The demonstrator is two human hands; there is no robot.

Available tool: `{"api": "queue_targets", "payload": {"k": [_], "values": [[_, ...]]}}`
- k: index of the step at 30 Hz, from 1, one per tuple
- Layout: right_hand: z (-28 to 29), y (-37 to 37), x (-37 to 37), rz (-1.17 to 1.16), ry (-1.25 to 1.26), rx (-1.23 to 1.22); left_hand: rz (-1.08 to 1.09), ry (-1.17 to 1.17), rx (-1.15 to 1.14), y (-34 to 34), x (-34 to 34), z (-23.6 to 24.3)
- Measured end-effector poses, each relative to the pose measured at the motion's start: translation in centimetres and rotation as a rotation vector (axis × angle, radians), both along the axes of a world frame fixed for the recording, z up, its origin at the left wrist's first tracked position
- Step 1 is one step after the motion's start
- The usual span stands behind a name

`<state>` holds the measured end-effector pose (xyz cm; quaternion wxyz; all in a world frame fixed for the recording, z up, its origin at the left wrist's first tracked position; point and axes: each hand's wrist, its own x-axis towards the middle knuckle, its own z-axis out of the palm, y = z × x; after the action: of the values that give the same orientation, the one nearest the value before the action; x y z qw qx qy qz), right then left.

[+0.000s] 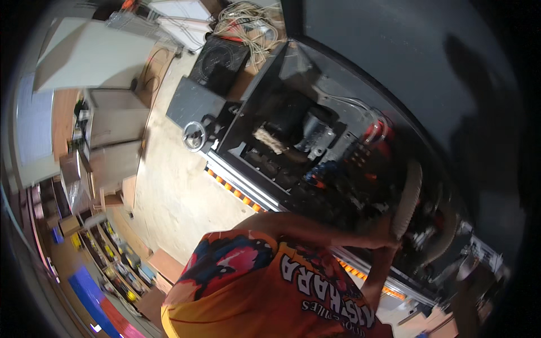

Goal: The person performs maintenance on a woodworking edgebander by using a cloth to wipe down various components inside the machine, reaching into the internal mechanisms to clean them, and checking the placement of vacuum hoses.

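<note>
Both my bare arms reach into a dark open machine cabinet (pixel 265 177), and they meet on its right side. My left hand (pixel 386 234) is in shadow beside the lower end of a pale corrugated hose (pixel 409 194). Close by it, my right hand (pixel 389 249) overlaps the left wrist area. Fingers of both hands are dark and blurred, so any grip on the hose is hidden. A second curved hose (pixel 442 242) hangs to the right. Left of my hands, a grey cylindrical motor (pixel 317 129) sits inside among dark parts.
A large dark panel (pixel 389 50) rises behind the cabinet. A metal handwheel (pixel 194 136) sticks out at its left end. Orange-and-black edging (pixel 232 190) runs along the front. Coiled pale cables (pixel 248 25) lie at the back, and an organizer of small parts (pixel 115 259) stands lower left.
</note>
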<state>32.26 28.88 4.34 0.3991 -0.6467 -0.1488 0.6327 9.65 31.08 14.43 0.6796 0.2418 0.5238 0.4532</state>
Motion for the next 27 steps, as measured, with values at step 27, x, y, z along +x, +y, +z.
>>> {"api": "queue_targets", "payload": {"k": [27], "values": [[16.8, -4.8, 1.8, 0.531, -1.388, 0.465, -0.382, 0.029, -0.139, 1.1, 1.7, -1.1]]}}
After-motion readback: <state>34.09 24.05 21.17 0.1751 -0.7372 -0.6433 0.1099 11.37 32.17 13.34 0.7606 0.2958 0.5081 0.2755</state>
